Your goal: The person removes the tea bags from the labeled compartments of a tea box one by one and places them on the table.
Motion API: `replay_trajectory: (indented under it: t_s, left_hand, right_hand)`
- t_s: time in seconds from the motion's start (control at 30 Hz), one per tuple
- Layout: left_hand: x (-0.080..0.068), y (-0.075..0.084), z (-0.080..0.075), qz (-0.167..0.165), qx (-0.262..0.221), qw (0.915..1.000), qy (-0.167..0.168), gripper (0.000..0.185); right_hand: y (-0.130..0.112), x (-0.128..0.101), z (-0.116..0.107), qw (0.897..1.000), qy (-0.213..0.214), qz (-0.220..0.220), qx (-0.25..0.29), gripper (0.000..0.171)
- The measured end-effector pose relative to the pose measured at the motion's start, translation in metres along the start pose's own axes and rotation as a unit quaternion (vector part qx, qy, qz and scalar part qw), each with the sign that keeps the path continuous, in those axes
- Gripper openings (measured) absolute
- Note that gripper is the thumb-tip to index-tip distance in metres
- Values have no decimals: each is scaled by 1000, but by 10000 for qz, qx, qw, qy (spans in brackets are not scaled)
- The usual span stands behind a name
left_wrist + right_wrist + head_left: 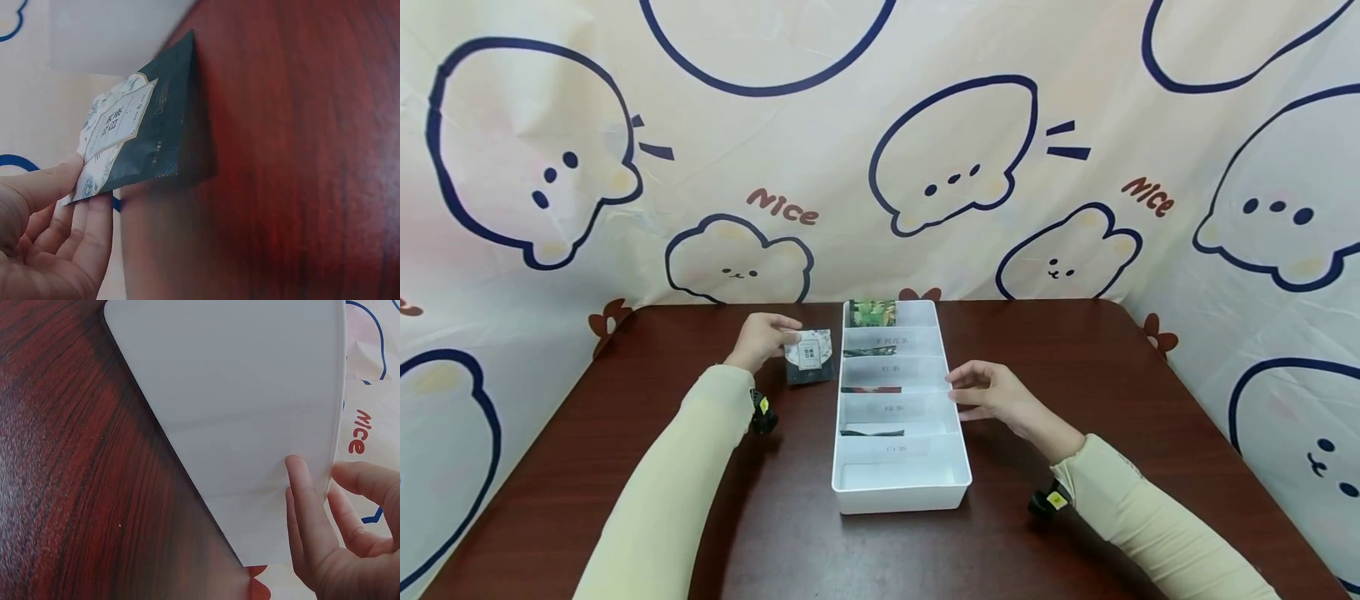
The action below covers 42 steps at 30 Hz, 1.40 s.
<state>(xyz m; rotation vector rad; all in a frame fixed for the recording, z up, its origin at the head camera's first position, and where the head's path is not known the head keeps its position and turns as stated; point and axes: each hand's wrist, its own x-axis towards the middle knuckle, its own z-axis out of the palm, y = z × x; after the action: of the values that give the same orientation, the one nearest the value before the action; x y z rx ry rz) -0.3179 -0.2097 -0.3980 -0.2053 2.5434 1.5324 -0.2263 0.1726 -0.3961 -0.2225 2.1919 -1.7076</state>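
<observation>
Between thumb and fingers, my left hand (763, 340) pinches a square tea sachet (809, 358), dark green below with a white floral print and a label. The left wrist view shows this sachet (134, 131) held by one corner, printed face visible, over the brown table. It is left of a long white divided box (902, 497). My right hand (996, 392) is at the box's right side, fingertips at the rim. In the right wrist view, the fingers (303, 487) lie against the outer wall of the box (237, 394).
Inside the box, dividers carry Chinese tea labels. A green packet (872, 313) lies in the far compartment; edges of other sachets (871, 390) show in several compartments. The dark wood table (1045, 333) meets a cartoon-printed cloth (842, 167) at the back and sides.
</observation>
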Motion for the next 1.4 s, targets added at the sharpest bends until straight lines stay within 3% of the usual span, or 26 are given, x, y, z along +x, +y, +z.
replay_trajectory:
  t_s: [0.17, 0.47, 0.8, 1.4]
  left_hand:
    - [4, -6, 3, -63, 293, 9996, 4, 28]
    - [10, -11, 9, 202, 819, 9963, 132, 28]
    - [16, -11, 16, 190, 1221, 9918, 318, 27]
    - [14, -12, 20, 148, 1207, 9914, 493, 27]
  right_hand:
    - [0, 0, 0, 10000, 28, -7, -12, 35]
    - [-3, -2, 1, 10000, 15, -19, -3, 37]
    - [-3, -2, 2, 10000, 19, -32, -85, 36]
    - [-3, -3, 1, 9999, 43, -27, -141, 35]
